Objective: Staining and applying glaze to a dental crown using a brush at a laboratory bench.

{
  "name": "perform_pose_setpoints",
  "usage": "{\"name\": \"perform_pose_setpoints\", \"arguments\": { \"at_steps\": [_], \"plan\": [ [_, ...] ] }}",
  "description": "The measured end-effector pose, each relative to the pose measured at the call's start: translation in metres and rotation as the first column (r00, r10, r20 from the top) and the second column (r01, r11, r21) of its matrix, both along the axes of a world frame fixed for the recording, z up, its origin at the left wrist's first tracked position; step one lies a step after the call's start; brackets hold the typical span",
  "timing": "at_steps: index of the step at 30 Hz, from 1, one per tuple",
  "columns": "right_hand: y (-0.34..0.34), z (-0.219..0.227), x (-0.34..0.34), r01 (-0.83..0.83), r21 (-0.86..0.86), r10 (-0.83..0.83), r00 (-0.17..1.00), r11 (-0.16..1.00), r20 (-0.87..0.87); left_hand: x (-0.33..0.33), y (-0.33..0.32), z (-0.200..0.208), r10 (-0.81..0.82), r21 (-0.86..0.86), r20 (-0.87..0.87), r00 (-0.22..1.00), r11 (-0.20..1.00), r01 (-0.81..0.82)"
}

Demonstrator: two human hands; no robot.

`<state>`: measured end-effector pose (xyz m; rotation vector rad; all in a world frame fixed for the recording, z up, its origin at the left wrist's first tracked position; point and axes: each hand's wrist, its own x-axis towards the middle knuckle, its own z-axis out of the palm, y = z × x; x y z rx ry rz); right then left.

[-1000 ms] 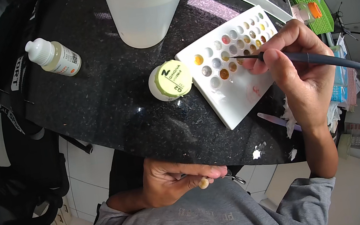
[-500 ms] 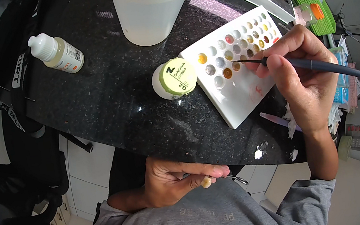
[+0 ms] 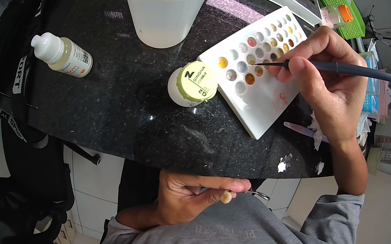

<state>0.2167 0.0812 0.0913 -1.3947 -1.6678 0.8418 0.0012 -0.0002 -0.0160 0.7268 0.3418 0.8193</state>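
My right hand pinches a fine-tipped brush with a dark blue-grey handle. Its thin dark tip meets or hovers just over a yellowish well of the white palette; contact cannot be made out. Several wells hold yellow, brown, red and greyish colours. Low in front of my body, my left hand is closed on a thin metal instrument with a curved end; its exact kind is partly hidden by the fingers. A small cream tooth-shaped piece shows beside those fingers, apparently held on the instrument.
A jar with a pale green lid stands against the palette's left edge. Behind it is a large translucent container, and a white-capped dropper bottle stands farther left. A purple-handled tool and crumpled tissue lie beside my right wrist.
The brush tip stays at nearly the same well, and both hands keep their grips. The whole scene shifts very slightly in the picture.
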Motion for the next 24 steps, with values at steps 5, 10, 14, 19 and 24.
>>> {"name": "perform_pose_setpoints", "arguments": {
  "at_steps": [5, 10, 14, 19, 24],
  "plan": [
    [-0.008, 0.003, -0.007, 0.034, -0.01, -0.035, 0.995, 0.999, -0.098, 0.002, -0.002, 0.003, 0.029, -0.027, 0.008, 1.0, 0.999, -0.029],
    [-0.037, 0.028, -0.008, -0.024, 0.177, -0.003, 0.989, 0.984, 0.15, 0.003, -0.001, 0.006, 0.083, -0.054, -0.039, 0.996, 0.995, -0.085],
    [-0.084, 0.015, -0.009, -0.148, 0.257, 0.115, 0.983, 0.955, 0.139, 0.013, -0.001, 0.006, 0.123, -0.071, 0.084, 0.989, 0.991, -0.118],
    [-0.108, -0.024, -0.027, -0.211, 0.318, 0.275, 0.946, 0.924, -0.171, 0.015, -0.008, 0.0, 0.18, -0.132, 0.148, 0.972, 0.978, -0.161],
    [-0.111, -0.033, -0.033, -0.235, 0.37, 0.298, 0.947, 0.899, -0.122, 0.016, -0.009, -0.002, 0.169, -0.117, 0.213, 0.962, 0.982, -0.146]
  ]
}}
